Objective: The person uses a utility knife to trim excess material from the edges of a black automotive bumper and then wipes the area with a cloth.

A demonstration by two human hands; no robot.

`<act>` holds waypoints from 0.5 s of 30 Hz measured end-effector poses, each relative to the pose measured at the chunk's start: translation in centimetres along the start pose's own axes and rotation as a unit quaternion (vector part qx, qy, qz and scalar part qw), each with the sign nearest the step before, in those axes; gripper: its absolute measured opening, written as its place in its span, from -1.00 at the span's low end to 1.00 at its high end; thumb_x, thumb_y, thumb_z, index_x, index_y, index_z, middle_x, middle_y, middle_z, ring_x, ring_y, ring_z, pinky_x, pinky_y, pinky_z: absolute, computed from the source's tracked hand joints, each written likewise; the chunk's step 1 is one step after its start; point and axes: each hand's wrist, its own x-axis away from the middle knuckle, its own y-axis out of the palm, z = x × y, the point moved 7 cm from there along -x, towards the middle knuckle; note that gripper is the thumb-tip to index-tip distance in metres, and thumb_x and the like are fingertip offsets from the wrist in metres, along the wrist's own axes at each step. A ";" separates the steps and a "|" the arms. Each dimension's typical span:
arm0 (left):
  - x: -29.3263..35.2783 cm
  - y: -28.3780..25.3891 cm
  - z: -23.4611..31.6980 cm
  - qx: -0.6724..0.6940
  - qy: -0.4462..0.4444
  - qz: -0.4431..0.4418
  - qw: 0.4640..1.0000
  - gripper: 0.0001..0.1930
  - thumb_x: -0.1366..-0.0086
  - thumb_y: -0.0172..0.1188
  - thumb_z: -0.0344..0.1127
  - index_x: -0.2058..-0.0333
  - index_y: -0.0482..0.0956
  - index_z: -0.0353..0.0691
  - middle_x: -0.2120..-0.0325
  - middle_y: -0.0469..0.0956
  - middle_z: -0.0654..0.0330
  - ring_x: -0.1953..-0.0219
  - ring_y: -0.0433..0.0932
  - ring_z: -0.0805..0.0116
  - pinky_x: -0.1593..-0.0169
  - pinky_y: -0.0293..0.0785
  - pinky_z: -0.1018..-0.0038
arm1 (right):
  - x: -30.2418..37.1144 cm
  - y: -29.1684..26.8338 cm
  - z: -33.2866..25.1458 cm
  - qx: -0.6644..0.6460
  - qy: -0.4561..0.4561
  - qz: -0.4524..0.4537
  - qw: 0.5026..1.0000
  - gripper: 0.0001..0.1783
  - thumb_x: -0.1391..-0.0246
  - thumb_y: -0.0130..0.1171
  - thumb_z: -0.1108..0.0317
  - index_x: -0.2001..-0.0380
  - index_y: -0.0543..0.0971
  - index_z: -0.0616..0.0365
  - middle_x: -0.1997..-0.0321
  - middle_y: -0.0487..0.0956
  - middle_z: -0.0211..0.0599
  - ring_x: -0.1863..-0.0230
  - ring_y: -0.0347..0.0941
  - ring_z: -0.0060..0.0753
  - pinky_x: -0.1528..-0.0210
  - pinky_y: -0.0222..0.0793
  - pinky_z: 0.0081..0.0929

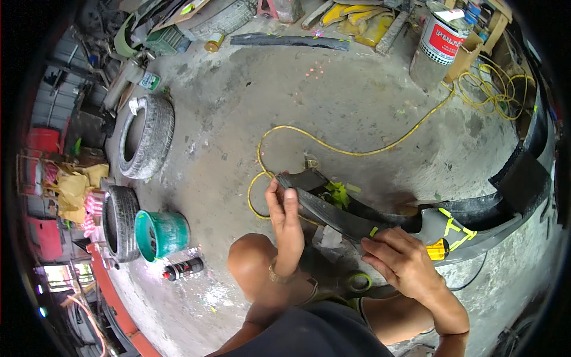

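A long dark grey car bumper [351,225] curves from my knees to the far right, with strips of lime-green tape [458,233] on its right part. At its left end, my left hand [286,220] has thumb and fingers closed around the edge. My right hand [404,262] is closed just over the bumper's near edge, beside a short strip of tape. From behind its fingers sticks out a yellow-and-black handle that looks like a utility knife [438,249]; its blade end is hidden. Crumpled green tape [337,194] lies inside the bumper's hollow.
A roll of green tape [359,282] lies by my legs. On the left are tyres [148,140], a teal bucket [169,235] and a black bottle [183,269]. A yellow hose [351,153] loops across the concrete floor toward a large can [437,50].
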 end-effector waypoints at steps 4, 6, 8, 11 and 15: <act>-0.4 -1.1 0.2 0.047 -0.017 0.075 0.996 -0.46 -0.52 -0.03 0.04 -0.29 0.23 -0.17 -0.18 0.39 0.26 -0.18 0.34 0.46 -0.16 0.29 0.45 | 0.8 -0.2 0.7 -0.013 0.012 0.010 1.000 -0.71 0.01 0.39 0.35 0.20 0.63 0.18 0.31 0.56 -0.30 0.30 0.54 -0.21 0.31 0.51 -0.30; -0.3 -1.7 2.3 0.095 0.067 0.156 0.981 -0.60 -0.52 0.02 -0.06 -0.15 0.39 -0.17 -0.05 0.48 0.20 -0.02 0.42 0.43 -0.02 0.33 0.45 | 1.1 -0.4 0.7 -0.008 0.002 0.024 1.000 -0.75 -0.02 0.37 0.34 0.22 0.62 0.16 0.35 0.55 -0.31 0.32 0.55 -0.24 0.34 0.51 -0.30; -0.1 -3.8 3.4 0.096 0.134 0.118 0.979 -0.73 -0.51 0.04 -0.14 0.00 0.45 -0.18 0.08 0.50 0.21 0.09 0.42 0.43 0.04 0.33 0.46 | 1.4 -0.2 0.7 -0.018 -0.001 0.025 1.000 -0.78 -0.05 0.36 0.34 0.25 0.61 0.16 0.37 0.55 -0.31 0.36 0.55 -0.20 0.37 0.51 -0.28; 2.2 -3.1 7.9 0.052 0.231 0.105 0.966 -0.72 -0.49 0.08 -0.33 0.47 0.39 -0.19 0.54 0.38 0.28 0.45 0.31 0.47 0.30 0.31 0.49 | 1.7 0.1 0.7 -0.040 0.019 -0.010 0.999 -0.83 -0.10 0.33 0.33 0.30 0.58 0.16 0.41 0.56 -0.27 0.45 0.55 -0.12 0.41 0.50 -0.24; 6.7 -0.3 9.4 -0.124 0.293 -0.226 0.920 -0.80 -0.19 0.40 -0.41 0.50 0.53 -0.30 0.45 0.54 0.15 0.38 0.47 0.37 0.33 0.34 0.49 | 2.1 0.3 0.5 -0.177 0.049 -0.040 0.982 -0.84 -0.18 0.28 0.32 0.34 0.55 0.18 0.47 0.58 -0.18 0.48 0.55 0.00 0.45 0.47 -0.19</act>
